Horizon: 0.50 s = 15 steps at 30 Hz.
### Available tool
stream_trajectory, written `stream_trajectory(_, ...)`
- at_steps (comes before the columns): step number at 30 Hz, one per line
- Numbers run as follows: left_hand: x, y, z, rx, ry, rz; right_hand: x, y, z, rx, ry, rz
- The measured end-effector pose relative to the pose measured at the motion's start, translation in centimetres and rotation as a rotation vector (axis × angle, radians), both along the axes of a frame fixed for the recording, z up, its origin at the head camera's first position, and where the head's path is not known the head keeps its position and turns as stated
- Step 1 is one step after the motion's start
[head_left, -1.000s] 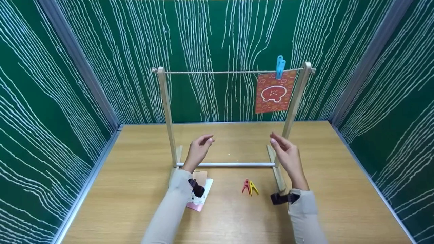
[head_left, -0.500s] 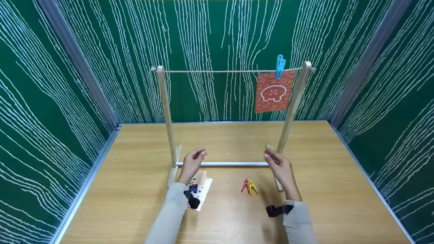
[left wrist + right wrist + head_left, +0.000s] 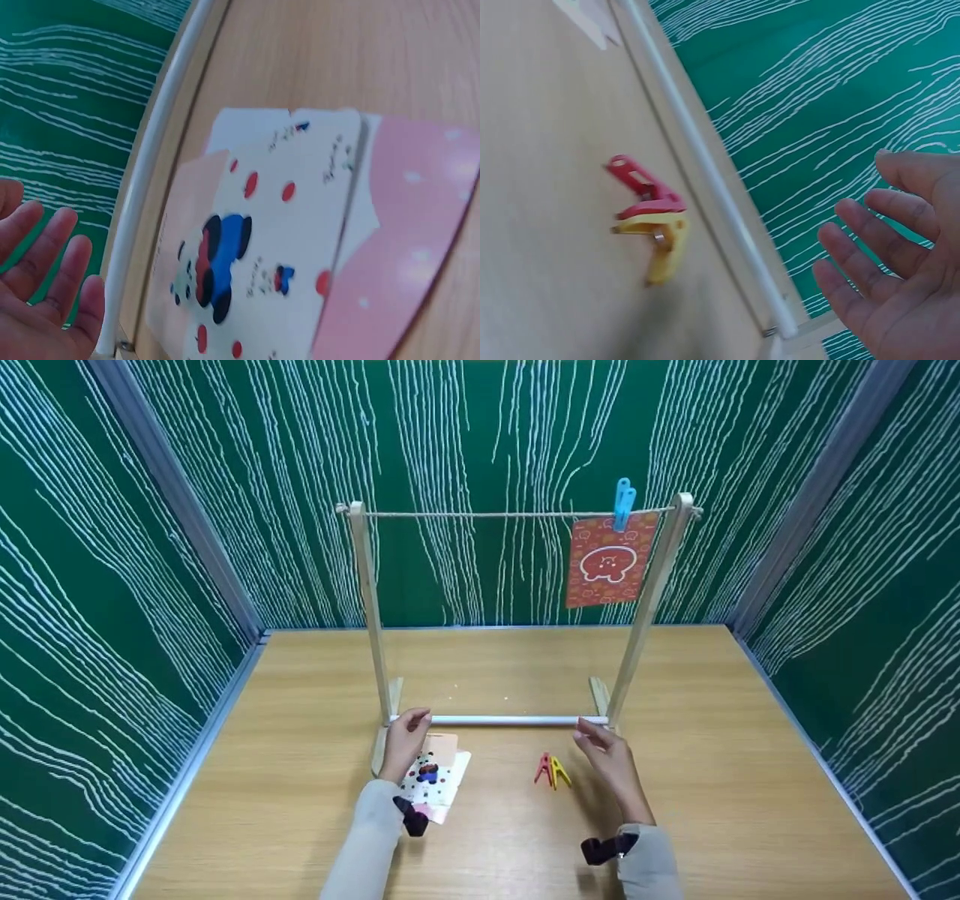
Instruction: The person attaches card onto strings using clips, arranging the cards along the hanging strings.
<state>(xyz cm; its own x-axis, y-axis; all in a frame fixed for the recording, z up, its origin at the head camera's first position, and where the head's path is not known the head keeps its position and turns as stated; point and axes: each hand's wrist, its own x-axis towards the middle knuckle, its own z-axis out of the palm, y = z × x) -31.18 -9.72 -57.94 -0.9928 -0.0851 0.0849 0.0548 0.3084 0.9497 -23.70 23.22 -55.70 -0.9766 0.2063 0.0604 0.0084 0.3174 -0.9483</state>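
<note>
My left hand (image 3: 405, 746) hovers over the left end of a small stack of printed cards (image 3: 277, 202), fingers loosely bent and holding nothing. The top card is white and peach with a cartoon figure in blue; a pink card (image 3: 420, 225) sticks out beneath. My right hand (image 3: 609, 757), likewise holding nothing, is above the table to the right of two clothespins. A red clothespin (image 3: 645, 187) and a yellow clothespin (image 3: 664, 240) stand side by side, touching. An orange-red card (image 3: 606, 562) hangs from a rope, clipped by a blue clothespin (image 3: 623, 505).
A wooden rack stands on the table (image 3: 495, 840), with a left post (image 3: 367, 607), a right post (image 3: 651, 607) and a white crossbar (image 3: 517, 721) low between them. The rope (image 3: 480, 515) runs across the top. Green walls (image 3: 480, 450) with white wavy lines enclose the table.
Both hands have come down and back toward the person, away from the rack's middle. The left hand has drawn closer to the cards. The hanging card and both loose clothespins have stayed put.
</note>
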Motion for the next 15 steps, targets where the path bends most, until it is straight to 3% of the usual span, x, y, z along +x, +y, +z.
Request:
stream_trajectory(10, 0.5, -2.0, -1.3, -0.041, -0.026, 0.129, 1.1, -0.6, -2.5, -0.071, -0.139, 0.042)
stream_trajectory(15, 0.5, -2.5, -1.5, -0.126, -0.036, 0.169, 1.3, -0.9, -3.5, -0.025, -0.107, 0.039)
